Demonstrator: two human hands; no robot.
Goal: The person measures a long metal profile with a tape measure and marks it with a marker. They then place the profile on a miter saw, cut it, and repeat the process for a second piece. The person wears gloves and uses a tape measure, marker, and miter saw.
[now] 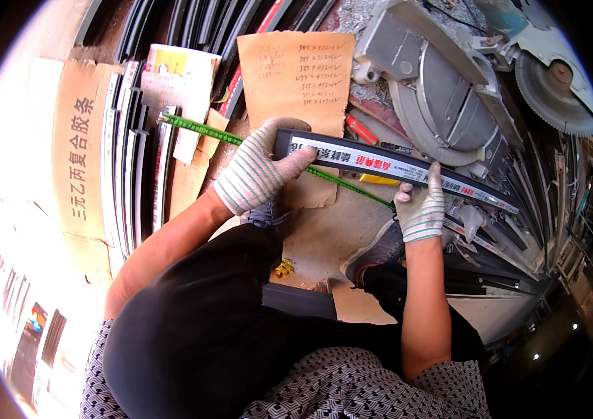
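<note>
Left grip (256, 170) pinches dark strip (370, 163) near its end; right grip (423, 211) pinches it further along, apparently to steady it beside green tape measure (202, 128)

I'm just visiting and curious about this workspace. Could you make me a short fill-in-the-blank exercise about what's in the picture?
1. The left hand holds the dark strip near the end on the picture's ____ side.
2. The measuring tape is bright ____ in colour.
3. The toothed saw blade sits toward the picture's upper ____ corner.
4. Counting the right hand too, ____ gloved hands are in view.

Missing words: left; green; right; two
</note>
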